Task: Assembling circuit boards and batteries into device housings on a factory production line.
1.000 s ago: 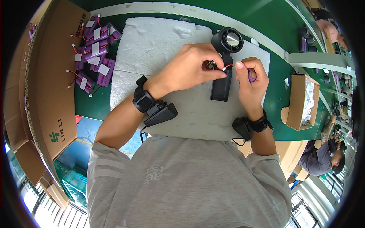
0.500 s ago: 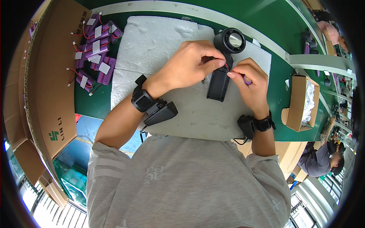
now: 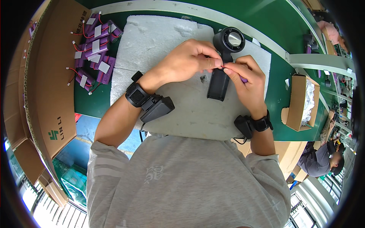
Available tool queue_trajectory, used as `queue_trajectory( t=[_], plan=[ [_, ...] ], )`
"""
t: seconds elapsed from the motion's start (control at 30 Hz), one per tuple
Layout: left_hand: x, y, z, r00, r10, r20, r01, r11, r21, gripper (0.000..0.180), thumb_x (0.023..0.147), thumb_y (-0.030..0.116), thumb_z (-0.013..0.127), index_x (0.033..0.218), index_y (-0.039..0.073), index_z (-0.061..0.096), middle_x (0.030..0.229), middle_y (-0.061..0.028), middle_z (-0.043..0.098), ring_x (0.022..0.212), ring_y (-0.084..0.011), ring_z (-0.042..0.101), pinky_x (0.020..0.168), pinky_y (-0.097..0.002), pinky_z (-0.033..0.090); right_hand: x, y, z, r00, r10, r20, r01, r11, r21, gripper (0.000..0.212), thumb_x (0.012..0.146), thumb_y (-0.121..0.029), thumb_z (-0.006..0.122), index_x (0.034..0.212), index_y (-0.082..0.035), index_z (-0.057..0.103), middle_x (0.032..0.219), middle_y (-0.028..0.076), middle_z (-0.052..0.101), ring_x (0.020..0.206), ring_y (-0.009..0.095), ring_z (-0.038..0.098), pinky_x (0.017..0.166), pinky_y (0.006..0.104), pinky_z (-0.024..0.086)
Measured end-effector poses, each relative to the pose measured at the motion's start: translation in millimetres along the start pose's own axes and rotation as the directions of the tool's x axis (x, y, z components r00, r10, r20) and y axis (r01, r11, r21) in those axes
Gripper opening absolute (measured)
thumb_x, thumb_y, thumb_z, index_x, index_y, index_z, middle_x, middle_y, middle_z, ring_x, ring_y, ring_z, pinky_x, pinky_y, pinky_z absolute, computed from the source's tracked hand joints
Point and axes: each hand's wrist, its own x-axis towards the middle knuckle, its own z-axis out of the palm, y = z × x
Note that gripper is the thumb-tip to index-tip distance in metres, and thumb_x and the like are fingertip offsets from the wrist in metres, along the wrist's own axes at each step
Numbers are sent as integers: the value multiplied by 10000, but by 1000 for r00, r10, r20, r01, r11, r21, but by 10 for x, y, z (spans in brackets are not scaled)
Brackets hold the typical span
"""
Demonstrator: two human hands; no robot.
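A black handheld fan (image 3: 218, 88) lies on the foam pad, its round head away from me and its handle an open, hollow shell. Over the fan's neck, my left hand (image 3: 186, 60) is closed, with thumb and fingers pinched at a short red wire (image 3: 222, 67). My right hand (image 3: 249, 79) is closed too, and its thumb and forefinger meet the same wire from the other side. A purple battery (image 3: 243, 79) shows in part under the right fingers; most of it is hidden. What the wire's ends join to is covered by my fingertips.
Several purple battery packs (image 3: 99, 45) with white labels and red leads lie at the left beside a tall cardboard box (image 3: 57, 87). The white foam pad (image 3: 152, 41) covers the bench's middle. An open small carton (image 3: 296, 102) stands at the right. Another person sits far right.
Both hands have shifted slightly, and my fingertips have come closer together over the fan's neck. The left forearm has moved a little left. The fan has barely moved.
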Motion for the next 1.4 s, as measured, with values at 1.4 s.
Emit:
queue_trajectory(
  t=[1.4],
  plan=[
    [-3,30,-28,999,42,-30,-42,999,-8,262,761,-49,720,1003,22,650,892,-57,672,817,-124,644,735,-258,524,-14,-14,75,996,70,50,-76,989,130,48,803,-21,717,822,8,684,746,29,533,605,95,451,521,240,326]
  ],
)
